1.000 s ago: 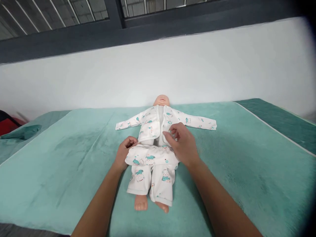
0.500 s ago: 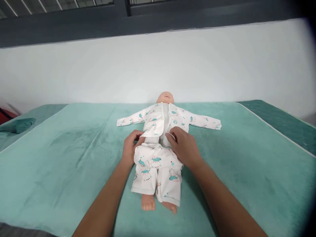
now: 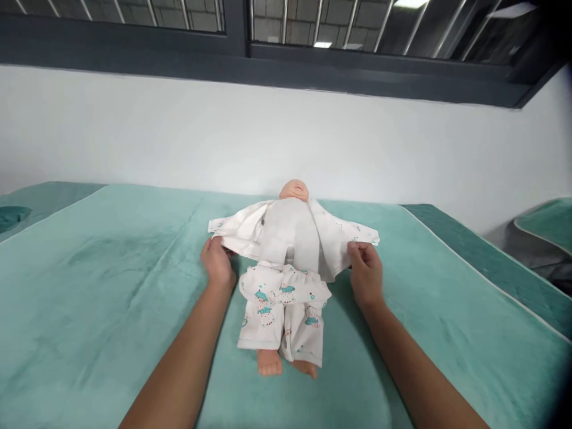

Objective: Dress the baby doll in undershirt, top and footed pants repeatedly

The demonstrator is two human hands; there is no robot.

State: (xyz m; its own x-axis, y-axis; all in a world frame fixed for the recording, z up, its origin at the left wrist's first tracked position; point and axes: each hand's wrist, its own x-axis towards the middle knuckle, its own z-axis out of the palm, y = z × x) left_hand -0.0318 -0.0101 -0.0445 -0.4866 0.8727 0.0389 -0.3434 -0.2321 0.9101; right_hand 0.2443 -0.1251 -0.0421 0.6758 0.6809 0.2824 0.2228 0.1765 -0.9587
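- While the white, print-patterned cloth jacket (image 3: 329, 244) is held spread on either side of the doll with a pale, cloth-like torso (image 3: 290, 226), the doll is laid face up on the green plush blanket (image 3: 147, 268).
- One front flap is pinched near its outer edge by the left hand (image 3: 218, 262), whose fingertips are partly hidden; the other is clamped between thumb and fingers of the right hand (image 3: 366, 271).
- Soft, light, floppy handling is expected of the jacket; it is best taken by the hem corners.
- White patterned trousers (image 3: 285, 286) are bunched around the upper legs; the peach feet (image 3: 270, 362) are judged firmer than the torso.
- Sideways room is offered by the wide blanket; forward movement is bounded by the white wall (image 3: 268, 131) behind the head.
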